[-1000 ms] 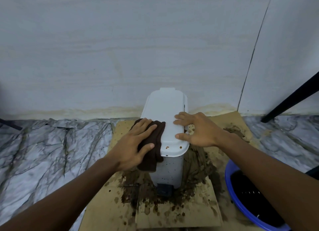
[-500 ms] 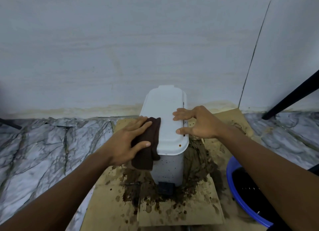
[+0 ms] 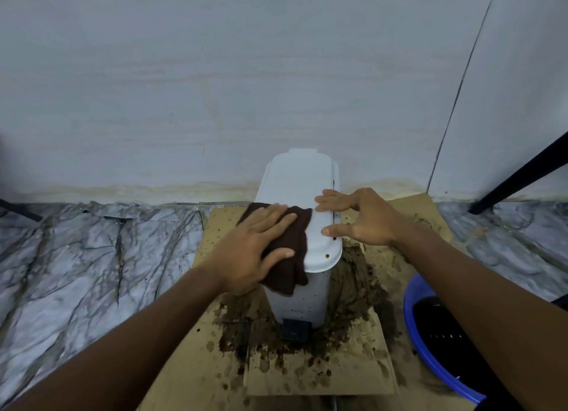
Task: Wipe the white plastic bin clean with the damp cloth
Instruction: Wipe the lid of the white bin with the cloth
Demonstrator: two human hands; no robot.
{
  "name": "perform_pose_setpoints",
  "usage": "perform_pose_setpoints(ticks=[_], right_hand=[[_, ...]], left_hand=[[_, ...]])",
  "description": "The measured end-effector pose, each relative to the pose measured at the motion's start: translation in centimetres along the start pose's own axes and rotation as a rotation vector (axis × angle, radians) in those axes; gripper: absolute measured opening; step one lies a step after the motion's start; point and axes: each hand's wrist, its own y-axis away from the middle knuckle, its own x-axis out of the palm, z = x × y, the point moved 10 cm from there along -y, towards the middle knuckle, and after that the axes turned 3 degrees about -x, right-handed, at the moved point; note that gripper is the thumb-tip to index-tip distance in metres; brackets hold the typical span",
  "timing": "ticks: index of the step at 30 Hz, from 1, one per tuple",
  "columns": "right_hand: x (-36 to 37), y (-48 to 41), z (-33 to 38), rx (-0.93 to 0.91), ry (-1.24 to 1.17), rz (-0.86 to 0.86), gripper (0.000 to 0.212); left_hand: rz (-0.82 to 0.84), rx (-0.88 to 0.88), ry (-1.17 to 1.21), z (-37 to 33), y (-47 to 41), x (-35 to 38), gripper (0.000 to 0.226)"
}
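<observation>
Wiping the lid is the step in hand, by the look of it.

- White bin (image 3: 307,300): upright on a sheet of cardboard (image 3: 307,377) laid on the marble floor (image 3: 92,257), its back close to the wall (image 3: 276,87).
- Lid (image 3: 299,180): down, mostly clean, with one brown spot (image 3: 327,256) near its front right corner.
- Cloth (image 3: 293,238): dark brown, spread over the left half of the lid, its near end hanging down the bin's left front.
- Left hand (image 3: 255,250): flat on the cloth, fingers straight, pressing and not gripping.
- Right hand (image 3: 365,223): released, fingers spread, fingertips resting on the lid's right edge, probably to steady the bin.
- Bin front: fine dark specks (image 3: 302,304) above the black pedal (image 3: 295,330), apparently not yet wiped.
- Mud (image 3: 353,287): wet and thick on the cardboard round the base.
- Basin (image 3: 430,358): blue, on the floor to the right, well apart from the bin.

Progress, as a judgement: early to middle, since the spot, the front and the sides are not yet done.

Next move calls for drawing the cloth rightward across the lid to take the spot. The right hand would need to lift or shift clear of its path while the bin is kept from tipping. The hanging end should be kept out of the mud.
</observation>
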Motion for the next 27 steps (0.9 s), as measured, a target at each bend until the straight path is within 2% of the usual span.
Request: perform_pose_setpoints(ticks=[4, 9, 11, 16, 21, 27], right_hand=[[-0.2, -0.1, -0.2, 0.021, -0.045, -0.020, 0.048], [-0.5, 0.3, -0.2, 0.007, -0.016, -0.023, 0.047], [-0.8, 0.5, -0.4, 0.009, -0.011, -0.017, 0.047], [-0.3, 0.6, -0.3, 0.012, -0.051, -0.002, 0.047], [0.3, 0.1, 0.1, 0.016, -0.062, -0.003, 0.049], [-0.1, 0.5, -0.3, 0.008, -0.034, -0.005, 0.052]], left_hand=[[0.013, -0.038, 0.021, 1.9, 1.7, 0.4, 0.076], [-0.066, 0.090, -0.260, -3.2, -0.2, 1.8, 0.077], [-0.083, 0.109, -0.302, -5.0, -1.3, 2.3, 0.077], [-0.076, 0.123, -0.228, -3.1, -0.3, 1.4, 0.078], [-0.054, -0.016, -0.027, 1.4, 1.6, 0.4, 0.078], [-0.126, -0.067, -0.151, -3.7, -1.3, 1.5, 0.077]])
